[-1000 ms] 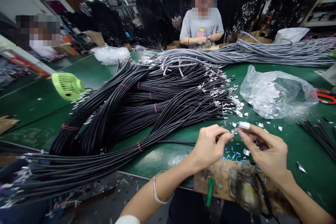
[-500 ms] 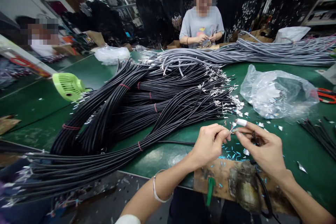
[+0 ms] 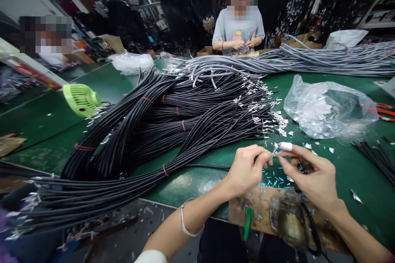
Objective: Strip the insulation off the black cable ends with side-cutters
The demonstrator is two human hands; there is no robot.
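Above the green table, my left hand (image 3: 249, 168) pinches a black cable (image 3: 210, 167) close to its stripped end. Thin coloured wires (image 3: 274, 150) fan out of that end, beyond my left thumb and forefinger. My right hand (image 3: 314, 172) meets them from the other side, thumb and forefinger closed at the wires; its forefinger wears a white finger wrap (image 3: 285, 146). Something dark sits in the curl of my right palm, too hidden to name. Below both hands lie blue insulation scraps (image 3: 273, 181) and a wooden board (image 3: 262, 209) carrying a grimy device (image 3: 288, 218).
Bundles of black cables (image 3: 148, 139) fill the table's left and middle. Grey cables (image 3: 293, 63) lie behind, near a co-worker (image 3: 239, 28) busy opposite. On the right are a clear plastic bag (image 3: 330, 109), orange-handled scissors (image 3: 385, 111) and loose black cables (image 3: 379, 158). A green fan (image 3: 80, 100) stands left.
My right fingertips have shifted slightly left and in to the wires at the cable's end. The wires now spread more visibly. My left hand has barely moved.
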